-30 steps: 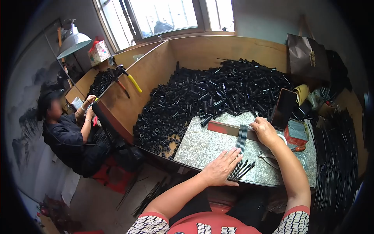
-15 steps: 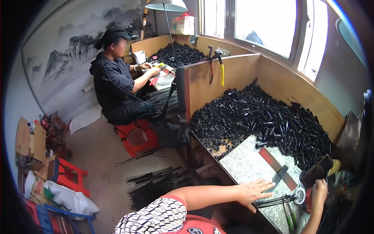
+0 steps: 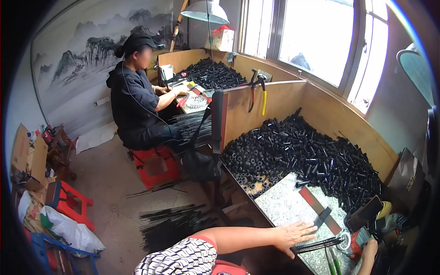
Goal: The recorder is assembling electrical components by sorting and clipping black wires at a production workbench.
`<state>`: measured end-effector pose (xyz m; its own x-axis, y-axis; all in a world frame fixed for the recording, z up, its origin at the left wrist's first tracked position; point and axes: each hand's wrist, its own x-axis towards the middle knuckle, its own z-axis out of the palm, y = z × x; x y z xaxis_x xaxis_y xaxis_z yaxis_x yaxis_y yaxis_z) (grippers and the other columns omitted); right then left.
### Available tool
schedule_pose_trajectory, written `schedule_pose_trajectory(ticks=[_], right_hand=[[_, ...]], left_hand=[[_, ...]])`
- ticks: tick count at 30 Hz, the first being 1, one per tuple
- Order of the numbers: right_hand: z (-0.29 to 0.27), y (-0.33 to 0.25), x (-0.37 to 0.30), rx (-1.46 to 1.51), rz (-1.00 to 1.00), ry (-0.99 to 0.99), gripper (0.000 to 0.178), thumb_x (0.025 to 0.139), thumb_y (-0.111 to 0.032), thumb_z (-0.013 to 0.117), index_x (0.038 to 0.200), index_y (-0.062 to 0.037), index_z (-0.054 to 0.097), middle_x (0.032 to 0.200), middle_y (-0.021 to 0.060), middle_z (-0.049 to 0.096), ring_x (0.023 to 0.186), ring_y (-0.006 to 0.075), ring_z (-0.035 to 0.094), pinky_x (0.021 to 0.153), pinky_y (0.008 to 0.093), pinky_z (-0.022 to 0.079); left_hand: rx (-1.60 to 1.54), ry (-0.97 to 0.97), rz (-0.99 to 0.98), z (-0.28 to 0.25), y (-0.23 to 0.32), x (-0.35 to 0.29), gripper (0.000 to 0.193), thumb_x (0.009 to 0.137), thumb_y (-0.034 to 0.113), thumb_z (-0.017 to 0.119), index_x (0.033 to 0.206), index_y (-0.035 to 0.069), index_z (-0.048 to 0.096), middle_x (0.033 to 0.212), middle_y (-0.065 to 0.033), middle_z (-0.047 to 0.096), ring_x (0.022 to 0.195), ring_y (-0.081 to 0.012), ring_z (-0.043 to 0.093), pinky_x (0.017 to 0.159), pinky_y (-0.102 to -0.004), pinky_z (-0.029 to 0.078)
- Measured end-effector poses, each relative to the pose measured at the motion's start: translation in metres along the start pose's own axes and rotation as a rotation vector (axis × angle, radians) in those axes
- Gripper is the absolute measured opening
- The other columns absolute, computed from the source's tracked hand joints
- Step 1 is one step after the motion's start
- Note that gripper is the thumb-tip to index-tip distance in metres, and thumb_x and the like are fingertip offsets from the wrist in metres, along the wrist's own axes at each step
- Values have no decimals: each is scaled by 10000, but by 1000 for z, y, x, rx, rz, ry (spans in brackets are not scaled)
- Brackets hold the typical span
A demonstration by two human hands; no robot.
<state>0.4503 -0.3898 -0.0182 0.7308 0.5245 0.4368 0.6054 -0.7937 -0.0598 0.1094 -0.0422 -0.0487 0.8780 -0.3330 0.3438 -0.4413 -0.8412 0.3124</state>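
My left hand lies flat with its fingers spread over a row of thin black rods on the speckled board. More black rods stick out beside its thumb toward a white ring-shaped holder. A red-brown strip crosses the board under the rods' far ends. At the board's right edge, my right hand has its fingers curled next to a red object; what they hold is hidden. Green-handled pliers lie between my hands.
A big heap of short black tubular parts fills the wooden-walled bench beyond the board. A dark flat panel leans at the right. Pliers with a yellow handle hang on the divider. A co-worker sits at the far-left bench.
My right hand has moved down, away from the dark panel, to beside the red object. My left hand stays spread over the rods. The view has shifted slightly.
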Motion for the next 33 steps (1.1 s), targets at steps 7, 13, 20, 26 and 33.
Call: schedule_pose_trajectory(ticks=[7, 13, 20, 26, 33], right_hand=[[-7, -15, -5, -91, -226, 39, 83, 673, 39, 603, 737, 0, 567, 797, 190, 575, 767, 390, 562, 673, 456, 452], [-19, -28, -11, -115, -161, 42, 179, 656, 82, 629, 764, 2, 511, 814, 188, 559, 795, 391, 562, 688, 460, 445], [-41, -60, -8, -54, -144, 138, 147, 709, 84, 555, 819, 10, 492, 816, 199, 523, 810, 403, 535, 703, 463, 435], [-61, -164, 5, 101, -255, 35, 290, 784, -16, 514, 1055, -61, 606, 1134, 228, 596, 1070, 387, 573, 854, 406, 494], [3, -201, 27, 251, -251, -153, 228, 810, -118, 521, 1008, -56, 617, 1093, 186, 596, 1018, 351, 586, 827, 405, 500]], left_hand=[[6, -8, 1, -1, -4, 1, 1099, 638, 575, 747, 1457, 44, 243, 1541, -190, 151, 1429, -349, 142, 1138, -505, 171], [1, -7, 7, 0, -3, -1, 1054, 648, 574, 742, 1447, 63, 283, 1544, -180, 153, 1428, -348, 143, 1142, -517, 152], [12, -19, 25, -2, 2, -3, 1007, 668, 561, 738, 1434, 61, 316, 1535, -171, 183, 1420, -355, 164, 1133, -535, 175], [20, -53, -4, -9, 2, 4, 903, 726, 519, 714, 1408, 45, 360, 1493, -201, 275, 1400, -382, 209, 1105, -520, 240], [219, -153, -22, -20, 7, 16, 911, 748, 640, 623, 1409, 67, 368, 1488, -189, 289, 1380, -373, 262, 1118, -502, 224]])
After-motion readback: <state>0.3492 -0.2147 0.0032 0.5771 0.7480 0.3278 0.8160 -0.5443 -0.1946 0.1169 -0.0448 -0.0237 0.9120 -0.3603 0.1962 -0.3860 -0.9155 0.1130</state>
